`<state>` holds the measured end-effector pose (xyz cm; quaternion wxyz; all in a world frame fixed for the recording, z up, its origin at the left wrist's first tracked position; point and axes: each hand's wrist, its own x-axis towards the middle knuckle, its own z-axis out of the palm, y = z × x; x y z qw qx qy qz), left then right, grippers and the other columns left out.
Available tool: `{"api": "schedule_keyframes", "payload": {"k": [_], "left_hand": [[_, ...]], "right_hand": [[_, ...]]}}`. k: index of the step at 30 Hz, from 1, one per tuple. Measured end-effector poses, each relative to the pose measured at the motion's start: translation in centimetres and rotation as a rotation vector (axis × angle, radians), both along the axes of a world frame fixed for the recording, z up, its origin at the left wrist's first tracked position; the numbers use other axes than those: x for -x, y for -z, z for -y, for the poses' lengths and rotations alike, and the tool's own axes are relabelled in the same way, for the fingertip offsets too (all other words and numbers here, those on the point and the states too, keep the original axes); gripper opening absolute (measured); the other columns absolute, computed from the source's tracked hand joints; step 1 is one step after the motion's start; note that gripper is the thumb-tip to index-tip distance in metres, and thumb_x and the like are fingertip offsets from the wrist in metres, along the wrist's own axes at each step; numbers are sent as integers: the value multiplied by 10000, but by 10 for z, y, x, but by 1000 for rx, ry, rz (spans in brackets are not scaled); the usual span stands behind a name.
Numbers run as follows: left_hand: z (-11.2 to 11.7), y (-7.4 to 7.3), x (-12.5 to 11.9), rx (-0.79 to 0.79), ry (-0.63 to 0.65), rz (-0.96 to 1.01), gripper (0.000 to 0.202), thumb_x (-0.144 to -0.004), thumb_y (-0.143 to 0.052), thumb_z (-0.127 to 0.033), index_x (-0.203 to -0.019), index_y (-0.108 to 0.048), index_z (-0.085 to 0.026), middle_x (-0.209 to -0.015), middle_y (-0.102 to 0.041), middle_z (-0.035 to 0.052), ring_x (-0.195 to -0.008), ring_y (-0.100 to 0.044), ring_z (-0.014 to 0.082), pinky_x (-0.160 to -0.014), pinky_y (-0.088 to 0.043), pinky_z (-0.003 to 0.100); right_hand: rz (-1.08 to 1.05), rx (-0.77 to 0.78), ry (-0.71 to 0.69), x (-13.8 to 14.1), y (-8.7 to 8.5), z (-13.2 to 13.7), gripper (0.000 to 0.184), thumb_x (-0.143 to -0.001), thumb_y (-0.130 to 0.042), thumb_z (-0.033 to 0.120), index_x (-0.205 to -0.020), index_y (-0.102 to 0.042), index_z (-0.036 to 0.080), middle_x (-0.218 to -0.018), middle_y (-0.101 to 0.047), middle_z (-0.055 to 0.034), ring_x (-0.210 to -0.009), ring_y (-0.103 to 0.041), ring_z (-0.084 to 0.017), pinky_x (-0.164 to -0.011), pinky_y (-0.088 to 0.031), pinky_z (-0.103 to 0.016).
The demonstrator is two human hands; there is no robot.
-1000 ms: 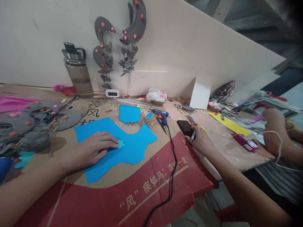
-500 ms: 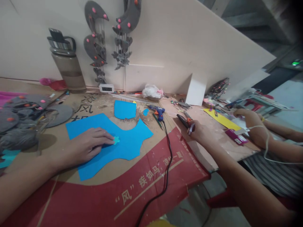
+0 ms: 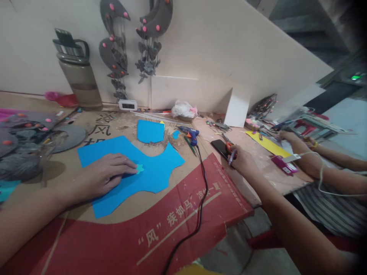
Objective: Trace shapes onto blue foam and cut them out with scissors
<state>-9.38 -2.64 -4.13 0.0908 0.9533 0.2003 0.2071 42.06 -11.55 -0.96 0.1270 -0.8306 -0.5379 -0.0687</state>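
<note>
My left hand (image 3: 110, 173) lies flat with outstretched fingers on a blue felt sheet (image 3: 155, 168) with curved edges. Its fingertips touch a small teal flower-shaped piece (image 3: 139, 169) on the sheet. Over to the right, my right hand (image 3: 242, 158) is closed around a slim pale purple pen (image 3: 232, 157). Its fingers are also at the orange handles of a pair of scissors (image 3: 228, 146); whether they grip them I cannot tell. Beside them a black phone (image 3: 219, 146) lies on the table.
A blue glue gun (image 3: 192, 134) with a black cord lies behind the felt, near a smaller blue felt piece (image 3: 150, 131). Grey felt pieces (image 3: 20, 141) crowd the left side. A large bottle (image 3: 78, 80) stands at the back. At right are another person's arms (image 3: 304, 152) and a magenta box (image 3: 283, 165).
The phone, which was tilted beside my right hand, now lies flatter, and more of the scissors shows. My left hand stays on the felt. The view has shifted slightly.
</note>
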Motion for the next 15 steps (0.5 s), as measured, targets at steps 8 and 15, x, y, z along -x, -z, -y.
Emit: {"api": "schedule_keyframes", "payload": {"k": [8,15], "left_hand": [[3,-9,-3,38,2,-19,360,-917,-504,-170,-1156,-746,-288,-1191,-747,39,-1136,-654,239,-1072,-464,437],[8,-14,-6,38,-5,0,352,-929,-483,-151,-1134,-747,-261,-1176,-748,57,-1138,-650,230,-1061,-467,421]], "right_hand": [[-128,-304,-489,50,0,12,244,-926,-606,358,-1075,-685,182,-981,-750,-110,-869,-711,-247,-776,-550,-356],[-263,-108,-1282,137,-2,-22,434,-882,-748,368,-1255,-580,224,-1378,-641,-153,-1336,-578,-248,-1097,-487,-424]]}}
